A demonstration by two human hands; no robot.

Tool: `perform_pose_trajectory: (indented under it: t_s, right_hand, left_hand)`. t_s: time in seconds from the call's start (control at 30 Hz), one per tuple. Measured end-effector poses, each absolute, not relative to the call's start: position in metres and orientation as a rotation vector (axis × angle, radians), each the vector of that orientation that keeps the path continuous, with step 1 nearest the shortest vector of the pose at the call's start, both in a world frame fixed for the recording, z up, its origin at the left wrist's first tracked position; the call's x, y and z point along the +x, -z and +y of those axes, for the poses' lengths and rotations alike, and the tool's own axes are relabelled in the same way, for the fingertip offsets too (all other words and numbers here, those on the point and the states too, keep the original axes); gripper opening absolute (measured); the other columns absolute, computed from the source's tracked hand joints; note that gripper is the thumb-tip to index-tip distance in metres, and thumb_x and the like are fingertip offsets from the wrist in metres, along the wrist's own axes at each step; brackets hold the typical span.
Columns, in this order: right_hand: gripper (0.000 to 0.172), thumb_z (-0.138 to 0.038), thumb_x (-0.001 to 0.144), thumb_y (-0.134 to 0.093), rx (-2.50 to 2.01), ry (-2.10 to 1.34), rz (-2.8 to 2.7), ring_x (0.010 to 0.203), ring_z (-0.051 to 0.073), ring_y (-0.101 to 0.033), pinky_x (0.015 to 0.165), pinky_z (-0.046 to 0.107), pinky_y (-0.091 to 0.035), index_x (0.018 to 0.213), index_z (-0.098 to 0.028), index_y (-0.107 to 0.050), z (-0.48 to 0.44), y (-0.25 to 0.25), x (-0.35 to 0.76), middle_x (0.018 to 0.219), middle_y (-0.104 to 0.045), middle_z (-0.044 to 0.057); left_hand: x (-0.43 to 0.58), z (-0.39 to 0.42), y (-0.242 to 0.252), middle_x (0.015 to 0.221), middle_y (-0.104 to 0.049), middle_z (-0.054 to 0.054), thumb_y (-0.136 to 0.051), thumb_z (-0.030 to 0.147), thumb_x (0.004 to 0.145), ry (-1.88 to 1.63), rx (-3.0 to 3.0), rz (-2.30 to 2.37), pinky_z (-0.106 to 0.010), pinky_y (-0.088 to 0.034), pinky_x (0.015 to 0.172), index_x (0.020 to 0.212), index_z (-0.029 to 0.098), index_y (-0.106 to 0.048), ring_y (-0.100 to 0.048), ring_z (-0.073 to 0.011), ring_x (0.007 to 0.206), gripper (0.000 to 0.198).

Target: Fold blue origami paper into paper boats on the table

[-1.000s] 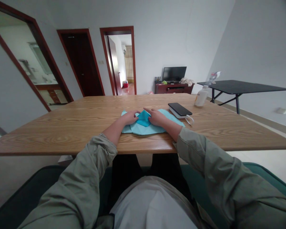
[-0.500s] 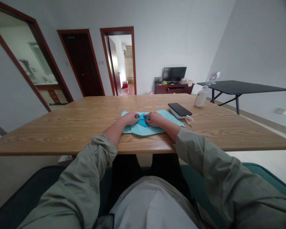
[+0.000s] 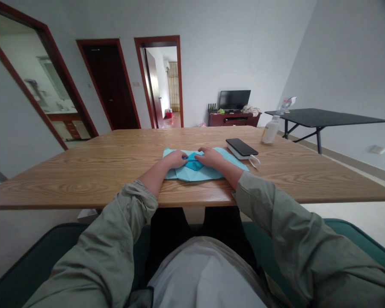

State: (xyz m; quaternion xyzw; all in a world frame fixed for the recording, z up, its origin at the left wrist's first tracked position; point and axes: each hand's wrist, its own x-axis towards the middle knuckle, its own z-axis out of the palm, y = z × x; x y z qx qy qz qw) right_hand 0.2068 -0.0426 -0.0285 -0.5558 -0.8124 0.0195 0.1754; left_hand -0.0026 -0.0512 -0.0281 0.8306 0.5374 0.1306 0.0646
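Observation:
A sheet of light blue paper (image 3: 192,173) lies folded on the wooden table (image 3: 83,179), with a darker blue flap (image 3: 194,165) at its centre. My left hand (image 3: 175,159) rests on the paper's left side, and my right hand (image 3: 209,157) rests on its right side. The fingertips of both hands meet at the flap and press it down, hiding part of it. The rolled olive sleeves stop short of my wrists.
A smartphone (image 3: 241,146) lies on a white power bank (image 3: 235,153) just right of the paper, with a white cable (image 3: 254,161) beside it. A white bottle (image 3: 270,130) stands further back. The table's near edge runs just below my wrists.
My hands have moved closer together over the paper's centre. Less of the darker blue flap shows, and it now sits flatter under my fingertips.

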Motion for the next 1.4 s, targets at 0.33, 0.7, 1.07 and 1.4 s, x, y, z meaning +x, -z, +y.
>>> perform_pose_trajectory:
  t_s: [0.33, 0.7, 1.07, 1.4]
  right_hand:
    - [0.064, -0.066, 0.084, -0.049, -1.69, 0.073, -2.357, 0.114, 0.034, -0.06, 0.092, 0.042, -0.046, 0.122, -0.018, -0.064, -0.051, 0.027, 0.203, 0.123, -0.066, 0.018]
    - [0.072, -0.068, 0.08, -0.055, -1.634, 0.025, -2.347, 0.12, 0.035, -0.057, 0.097, 0.042, -0.043, 0.132, -0.018, -0.056, -0.047, 0.03, 0.202, 0.129, -0.063, 0.018]
    - [0.077, -0.075, 0.077, -0.053, -1.685, 0.021, -2.345, 0.124, 0.04, -0.052, 0.097, 0.053, -0.041, 0.132, -0.021, -0.059, -0.046, 0.029, 0.203, 0.133, -0.059, 0.02]
    - [0.064, -0.054, 0.081, -0.066, -1.52, -0.171, -2.378, 0.11, 0.029, -0.064, 0.09, 0.034, -0.048, 0.131, -0.014, -0.058, -0.03, 0.035, 0.211, 0.122, -0.067, 0.016]
  left_hand:
    - [0.002, -0.047, 0.028, 0.104, -0.074, -0.011, -0.063, 0.029, 0.079, -0.724, 2.088, 1.613, -0.027, -0.051, 0.073, 0.111, 0.014, -0.072, -0.068, -0.0208, 0.087, 0.036]
    - [0.008, -0.061, 0.023, 0.081, -0.072, -0.002, -0.083, 0.022, 0.056, -0.799, 1.776, 1.495, -0.023, -0.045, 0.061, 0.114, 0.019, -0.066, -0.062, -0.0152, 0.069, 0.06]
    - [0.011, -0.06, 0.024, 0.092, -0.07, -0.004, -0.08, 0.024, 0.062, -0.679, 1.989, 1.532, -0.028, -0.049, 0.073, 0.125, 0.018, -0.056, -0.065, -0.0191, 0.08, 0.067]
    - [0.011, -0.066, 0.021, 0.108, -0.065, -0.008, -0.078, 0.039, 0.067, -0.57, 2.131, 1.604, -0.026, -0.049, 0.075, 0.133, 0.018, -0.051, -0.064, -0.0185, 0.088, 0.074]
